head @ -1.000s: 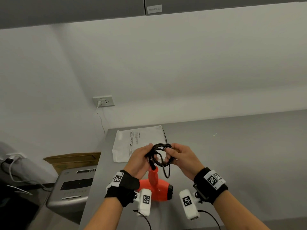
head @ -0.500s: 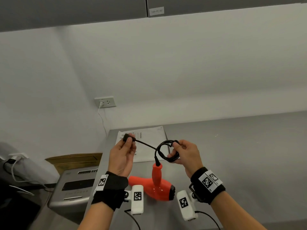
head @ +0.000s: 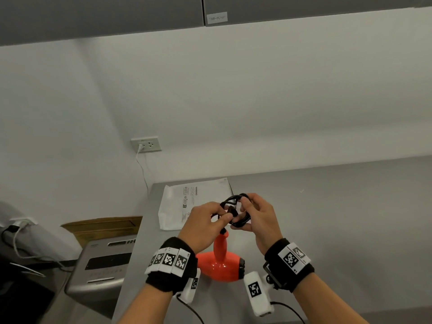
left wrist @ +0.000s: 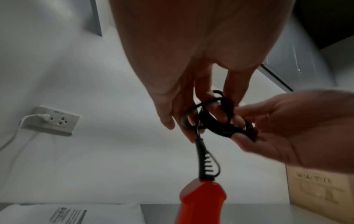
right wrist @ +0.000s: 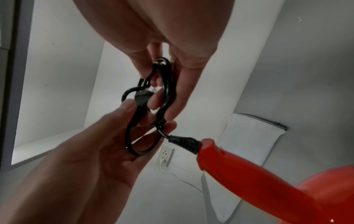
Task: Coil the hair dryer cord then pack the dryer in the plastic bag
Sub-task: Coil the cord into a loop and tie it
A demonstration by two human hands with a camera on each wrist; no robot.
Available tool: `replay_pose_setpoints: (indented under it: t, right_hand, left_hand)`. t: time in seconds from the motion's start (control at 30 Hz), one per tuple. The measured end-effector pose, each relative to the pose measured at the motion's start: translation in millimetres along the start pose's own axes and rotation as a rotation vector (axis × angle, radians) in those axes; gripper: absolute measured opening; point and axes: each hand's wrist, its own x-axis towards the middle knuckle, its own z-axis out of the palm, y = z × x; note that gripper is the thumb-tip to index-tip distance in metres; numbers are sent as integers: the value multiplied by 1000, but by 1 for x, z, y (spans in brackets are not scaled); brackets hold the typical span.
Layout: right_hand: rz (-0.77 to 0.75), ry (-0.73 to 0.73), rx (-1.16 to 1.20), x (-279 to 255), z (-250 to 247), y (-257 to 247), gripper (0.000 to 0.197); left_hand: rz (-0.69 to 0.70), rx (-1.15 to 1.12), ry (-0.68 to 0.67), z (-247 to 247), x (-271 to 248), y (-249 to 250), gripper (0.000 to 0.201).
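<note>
With our right hand [head: 258, 218] clasping the coiled cord [head: 236, 210] and our left hand [head: 205, 222] pinching its plug end above the dryer [head: 222, 263] on the worktop [head: 327, 218], a loosened grip could let the loops spring apart, we judge.

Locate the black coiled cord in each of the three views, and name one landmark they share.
Head: the cord sits low and centre, held between both hands above the orange dryer.
Left wrist: the cord lies right of centre, just below the fingers.
Right wrist: the cord hangs at centre, running down to the dryer handle.
Shared landmark: the white wall socket.
</note>
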Motion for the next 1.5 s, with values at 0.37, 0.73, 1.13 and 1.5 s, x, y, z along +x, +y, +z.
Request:
replay_pose_setpoints:
  t: [0.37, 0.73, 1.13, 1.5]
  right_hand:
    - [-11, -54, -76, -9, -4, 5, 18]
    - [127, -15, -78, -10, -16, 16, 14]
    - [35, 32, -222, 2, -14, 14, 11]
    - [18, -103, -91, 0, -22, 10, 23]
  left_hand:
    - [-273, -576, -60, 12, 6, 4, 27]
    - [-268, -983, 150, -7, 19, -8, 32]
    - [140, -141, -62, -5, 11, 0, 21]
    - [7, -30, -196, -8, 14, 6, 4]
